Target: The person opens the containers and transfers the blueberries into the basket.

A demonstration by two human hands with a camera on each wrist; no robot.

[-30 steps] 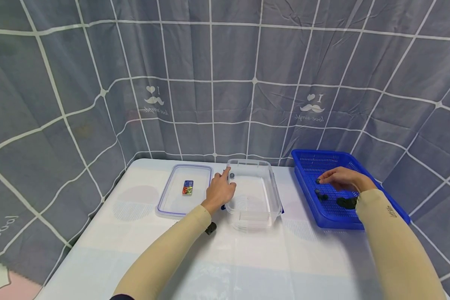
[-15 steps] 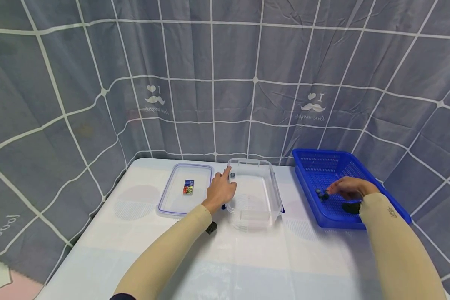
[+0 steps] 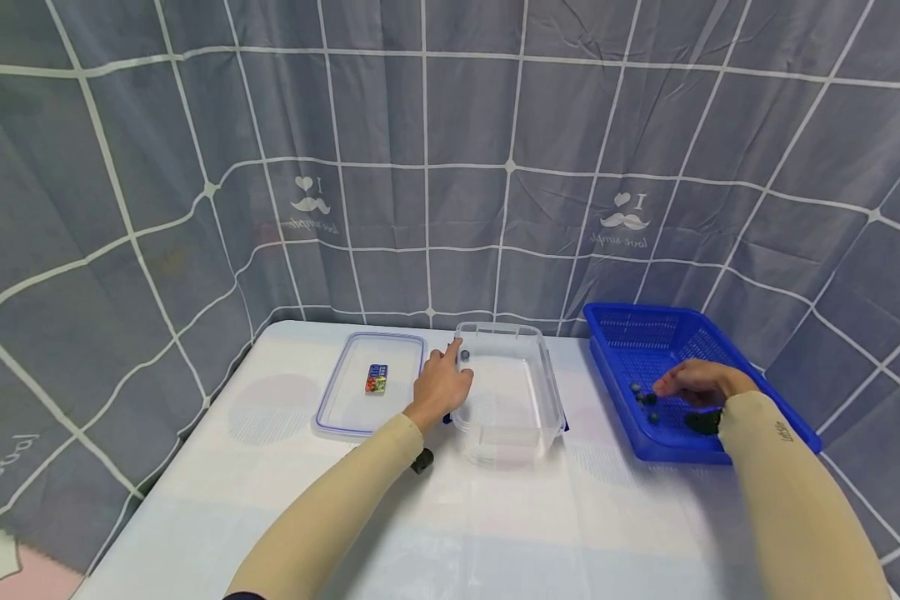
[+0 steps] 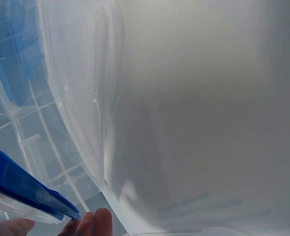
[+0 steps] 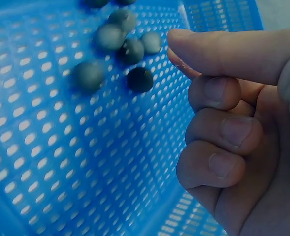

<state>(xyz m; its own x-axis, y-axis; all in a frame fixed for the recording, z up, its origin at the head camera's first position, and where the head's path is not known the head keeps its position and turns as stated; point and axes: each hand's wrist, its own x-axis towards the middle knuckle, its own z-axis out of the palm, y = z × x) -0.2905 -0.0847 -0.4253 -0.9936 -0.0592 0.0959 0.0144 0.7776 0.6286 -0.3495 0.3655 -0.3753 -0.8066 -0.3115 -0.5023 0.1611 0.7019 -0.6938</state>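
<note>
My left hand [image 3: 441, 383] holds the left wall of a clear plastic storage box [image 3: 506, 392], index finger stretched along the rim and thumb on the inner side. In the left wrist view its fingertips [image 4: 103, 221] are beside a blue latch [image 4: 31, 189]. One blueberry [image 3: 465, 356] lies inside the box near that hand. On the right, my right hand [image 3: 696, 382] reaches into a blue mesh basket [image 3: 607, 367]. Its thumb and index tips are together and the other fingers curl, with nothing visible between them. Several blueberries [image 5: 88, 77] lie on the basket floor just beyond the fingertips.
A clear lid [image 3: 337, 400] with a blue seal and a colourful label [image 3: 377, 379] lies left of the box. A white patterned cloth [image 3: 450, 533] covers the table. Behind hangs a grey curtain [image 3: 465, 208] with white grid lines.
My right hand has lowered from a raised position with a blueberry at its fingertips to the berries on the basket floor. Another blueberry now shows there. The left hand keeps its hold.
</note>
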